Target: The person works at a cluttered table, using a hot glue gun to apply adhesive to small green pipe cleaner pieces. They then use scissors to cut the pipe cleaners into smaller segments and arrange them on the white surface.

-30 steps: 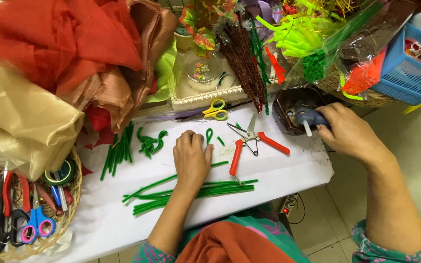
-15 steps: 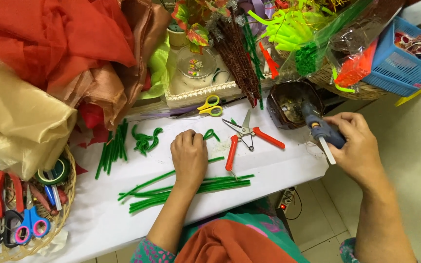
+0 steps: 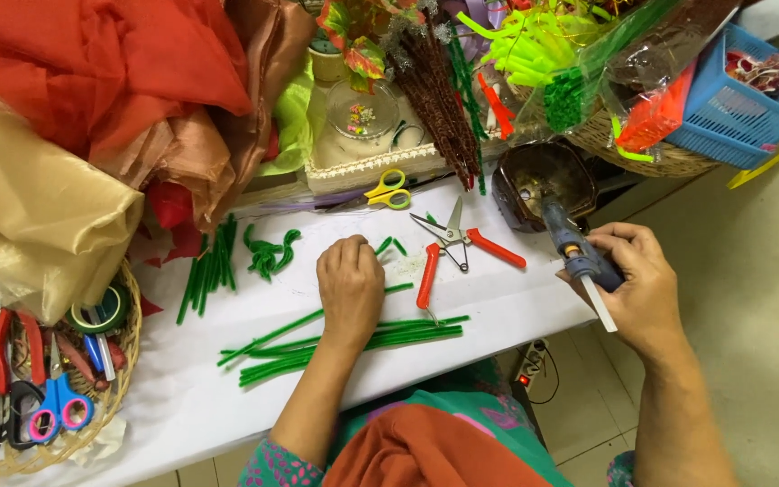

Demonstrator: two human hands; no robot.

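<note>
Right hand (image 3: 637, 284) grips blue glue gun (image 3: 574, 252); nozzle hidden in dark bowl (image 3: 543, 180). Left hand (image 3: 349, 289) rests loosely curled, holding nothing, on green stems (image 3: 353, 338). Blue basket (image 3: 750, 99) top right, cropped.

— What is each hand doing?
— The right hand (image 3: 644, 281) grips a blue hot-glue gun (image 3: 577, 257), its nozzle toward a dark metal bowl (image 3: 543, 180). The left hand (image 3: 350, 287) rests flat on the white desk (image 3: 182, 397), over long green pipe-cleaner stems (image 3: 389, 335).
— Anything between them?
— Orange-handled snips (image 3: 451, 242), lying open.
</note>
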